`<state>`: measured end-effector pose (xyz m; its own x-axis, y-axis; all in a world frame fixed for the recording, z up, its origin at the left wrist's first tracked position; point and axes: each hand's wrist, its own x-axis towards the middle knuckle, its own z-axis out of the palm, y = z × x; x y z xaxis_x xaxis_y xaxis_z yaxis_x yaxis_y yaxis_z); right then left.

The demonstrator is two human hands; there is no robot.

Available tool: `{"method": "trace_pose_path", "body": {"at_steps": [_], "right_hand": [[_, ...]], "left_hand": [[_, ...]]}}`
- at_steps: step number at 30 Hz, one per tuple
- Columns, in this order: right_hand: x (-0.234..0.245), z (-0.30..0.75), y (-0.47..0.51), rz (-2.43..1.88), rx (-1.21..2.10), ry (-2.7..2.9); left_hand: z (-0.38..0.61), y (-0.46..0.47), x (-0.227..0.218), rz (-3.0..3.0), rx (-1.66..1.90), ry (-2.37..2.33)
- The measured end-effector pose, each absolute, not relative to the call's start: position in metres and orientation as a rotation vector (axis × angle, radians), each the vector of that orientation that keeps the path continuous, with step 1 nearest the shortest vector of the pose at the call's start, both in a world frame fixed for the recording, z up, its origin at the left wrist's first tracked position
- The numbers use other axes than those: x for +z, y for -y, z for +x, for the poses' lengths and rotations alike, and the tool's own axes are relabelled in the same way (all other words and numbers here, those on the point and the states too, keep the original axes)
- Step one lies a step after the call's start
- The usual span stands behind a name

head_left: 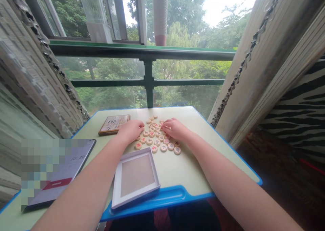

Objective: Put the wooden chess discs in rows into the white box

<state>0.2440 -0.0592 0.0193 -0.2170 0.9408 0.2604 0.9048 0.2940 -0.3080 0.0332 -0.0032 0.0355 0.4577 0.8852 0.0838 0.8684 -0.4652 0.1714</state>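
Xiangqi pieces (pixel 157 136) — round wooden discs with red or dark characters on top — lie in a loose cluster toward the far end of the desk, right of centre. The left hand (pixel 130 130) rests palm-down on the cluster's left side, the right hand (pixel 175 129) palm-down on its right side; the two are near each other but not touching.

Left fingers (pixel 137 124): held close together, lying over the nearest discs. Right fingers (pixel 166 124): slightly spread, curved down onto the pieces. Pinching: cannot tell, as the fingertips are hidden.

Just near of the cluster sits a white square tray (pixel 135 178) with a beige base. To the far left, a flat box (pixel 114 124) with a calligraphy lid lies just beside the left hand. At near left is a dark tablet (pixel 58 173) showing 10:30, partly blurred.

All of these stand on a pale green desk (pixel 193 160) with a blue edge. Beyond it — a green metal railing (pixel 148 78) and trees.
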Motion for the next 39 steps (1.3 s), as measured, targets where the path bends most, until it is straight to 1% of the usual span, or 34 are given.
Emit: {"method": "trace_pose_path", "body": {"at_steps": [4,10,14,19,26,30,39], "right_hand": [[0.018,0.244,0.059,-1.656,0.102,2.171],[0.017,0.245,0.059,-1.624,0.086,2.216],[0.018,0.244,0.058,-1.624,0.061,2.251],[0.018,0.242,0.058,-1.656,0.045,2.259],[0.018,0.240,0.060,-1.694,0.042,2.219],[0.019,0.239,0.062,-1.712,0.041,2.208],[0.023,0.239,0.064,-1.695,0.135,2.246]], "left_hand": [[0.033,-0.003,0.033,2.528,0.310,-1.521],[0.032,-0.009,0.027,2.516,0.306,-1.521],[0.032,-0.006,0.028,2.545,0.317,-1.600],[0.033,-0.004,0.031,2.526,0.355,-1.552],[0.034,0.002,0.040,2.592,0.202,-1.627],[0.034,0.001,0.038,2.542,0.162,-1.568],[0.033,-0.002,0.033,2.628,0.319,-1.466]]}}
